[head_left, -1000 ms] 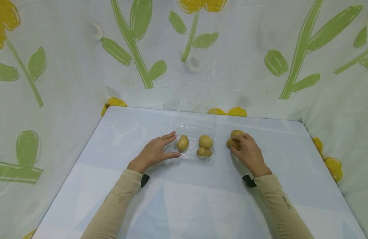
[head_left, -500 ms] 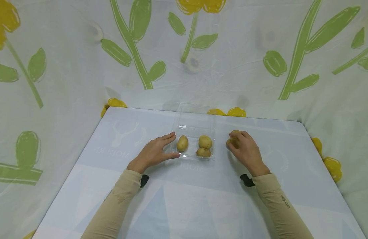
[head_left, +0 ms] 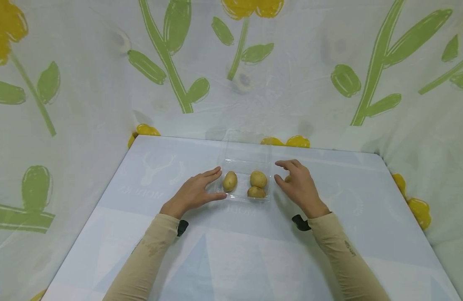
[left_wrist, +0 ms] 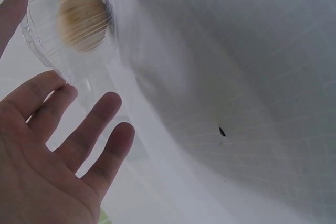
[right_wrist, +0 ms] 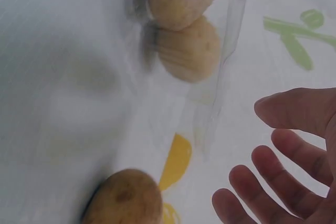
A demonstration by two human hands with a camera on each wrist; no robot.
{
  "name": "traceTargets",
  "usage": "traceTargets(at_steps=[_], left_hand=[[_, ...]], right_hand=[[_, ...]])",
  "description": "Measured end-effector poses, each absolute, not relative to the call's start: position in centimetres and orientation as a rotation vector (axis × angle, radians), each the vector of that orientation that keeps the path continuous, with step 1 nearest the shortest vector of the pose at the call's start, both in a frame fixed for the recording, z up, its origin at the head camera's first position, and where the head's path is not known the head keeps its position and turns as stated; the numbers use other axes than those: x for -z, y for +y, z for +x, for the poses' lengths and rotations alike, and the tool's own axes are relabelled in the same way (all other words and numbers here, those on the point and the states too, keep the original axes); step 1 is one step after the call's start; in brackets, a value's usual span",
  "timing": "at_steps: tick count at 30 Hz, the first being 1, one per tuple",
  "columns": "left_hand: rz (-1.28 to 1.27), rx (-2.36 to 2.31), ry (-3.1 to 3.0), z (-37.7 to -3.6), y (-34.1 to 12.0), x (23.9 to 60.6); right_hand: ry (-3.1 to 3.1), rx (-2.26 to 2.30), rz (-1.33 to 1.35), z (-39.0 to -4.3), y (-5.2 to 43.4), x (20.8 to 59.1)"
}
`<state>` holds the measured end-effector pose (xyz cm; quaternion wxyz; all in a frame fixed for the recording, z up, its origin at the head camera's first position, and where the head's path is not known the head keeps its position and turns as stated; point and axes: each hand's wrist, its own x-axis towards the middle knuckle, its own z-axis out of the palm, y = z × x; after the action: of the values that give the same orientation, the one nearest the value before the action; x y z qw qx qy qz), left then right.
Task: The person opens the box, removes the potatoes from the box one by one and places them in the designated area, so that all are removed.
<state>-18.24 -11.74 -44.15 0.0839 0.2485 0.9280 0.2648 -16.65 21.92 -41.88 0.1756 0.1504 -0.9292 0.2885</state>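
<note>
While both hands lie open-fingered, left hand [head_left: 194,191] touches clear plastic tray [head_left: 246,161]; small brown potato [right_wrist: 123,199], mostly hidden, apparently loose behind right hand [head_left: 297,184].

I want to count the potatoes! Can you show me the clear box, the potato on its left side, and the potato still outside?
clear box [head_left: 243,161], head view, bare back floor.
left potato [head_left: 230,181], head view, its middle.
outside potato [right_wrist: 123,199], right wrist view, its top.
</note>
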Motion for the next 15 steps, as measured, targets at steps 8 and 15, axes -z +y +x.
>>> traceTargets(at_steps=[8,15], left_hand=[[0.74,-0.796,2.773,-18.2,-11.8,44.3],[0.741,-0.815,2.768,-18.3,-11.8,44.5]], right_hand=[[-2.607,-0.856,0.48,-16.8,19.8,41.6],[-2.656,-0.923,0.471,-17.1,17.8,41.3]])
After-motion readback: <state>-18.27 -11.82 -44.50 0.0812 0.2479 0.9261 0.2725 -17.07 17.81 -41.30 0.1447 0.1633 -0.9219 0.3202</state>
